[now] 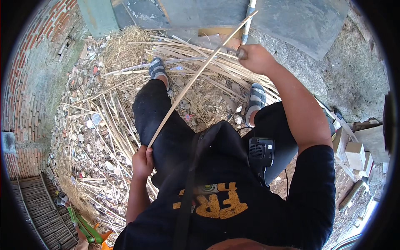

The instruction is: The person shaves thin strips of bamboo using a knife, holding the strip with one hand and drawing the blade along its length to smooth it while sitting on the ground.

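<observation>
My left hand [143, 161] is closed around the near end of a long thin bamboo strip [196, 77], next to my left knee. The strip slants up and to the right, across my lap and past my right fist. My right hand [256, 58] is stretched forward and grips the dark handle of a tool [241, 53]. A pale shaft or blade [248, 25] rises from that fist; I cannot tell which it is. The strip passes just left of the tool. My sandalled feet [158, 68] rest on the pile of strips.
A heap of split bamboo strips [208, 58] and dry straw [121, 50] covers rubble-strewn ground. A curved brick wall [25, 83] stands on the left and grey slabs [291, 21] lie ahead. Boxes [356, 154] sit at the right, a slatted panel [37, 208] and a green tool [85, 227] at the lower left.
</observation>
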`<state>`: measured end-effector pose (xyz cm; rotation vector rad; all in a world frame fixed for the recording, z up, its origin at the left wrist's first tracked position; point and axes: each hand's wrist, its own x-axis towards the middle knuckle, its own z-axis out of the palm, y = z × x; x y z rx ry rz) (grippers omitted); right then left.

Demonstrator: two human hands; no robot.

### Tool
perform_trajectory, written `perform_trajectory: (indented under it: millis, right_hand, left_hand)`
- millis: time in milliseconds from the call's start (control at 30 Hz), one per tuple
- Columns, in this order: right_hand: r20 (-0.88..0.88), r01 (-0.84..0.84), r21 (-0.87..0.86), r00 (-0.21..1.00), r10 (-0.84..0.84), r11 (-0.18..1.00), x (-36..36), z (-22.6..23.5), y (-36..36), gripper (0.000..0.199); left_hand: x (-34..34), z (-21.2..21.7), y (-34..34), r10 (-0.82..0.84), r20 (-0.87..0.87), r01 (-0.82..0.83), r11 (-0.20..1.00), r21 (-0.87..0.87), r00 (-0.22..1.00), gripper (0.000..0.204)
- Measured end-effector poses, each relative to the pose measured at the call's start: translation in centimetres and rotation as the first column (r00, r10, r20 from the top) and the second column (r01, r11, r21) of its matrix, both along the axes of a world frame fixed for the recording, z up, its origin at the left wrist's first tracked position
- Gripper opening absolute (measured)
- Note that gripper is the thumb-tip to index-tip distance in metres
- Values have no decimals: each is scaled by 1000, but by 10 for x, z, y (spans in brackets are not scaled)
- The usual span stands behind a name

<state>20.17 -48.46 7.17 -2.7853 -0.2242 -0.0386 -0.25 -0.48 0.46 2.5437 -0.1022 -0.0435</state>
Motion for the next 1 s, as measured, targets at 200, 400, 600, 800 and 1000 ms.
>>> perform_trajectory:
  millis: [200,400,600,800,1000]
  right_hand:
    - [-51,-272,-131,962,267,953,-25,12,50,21]
    - [-1,-139,-37,990,139,990,-5,6,32,29]
    - [-44,-246,-135,969,242,960,-16,7,44,32]
    - [-9,-156,57,988,157,986,1,-13,23,31]
    - [54,-190,42,981,188,981,-7,-10,27,30]
  left_hand:
    - [2,-1,5,-25,-43,25,1000,12,999,44]
    - [3,2,2,-28,-34,26,999,-37,999,43]
    - [0,-3,5,-45,3,45,999,19,999,42]
    - [2,-2,1,-4,-14,4,1000,-11,1000,40]
    - [-1,-1,6,-4,-50,2,999,-44,999,40]
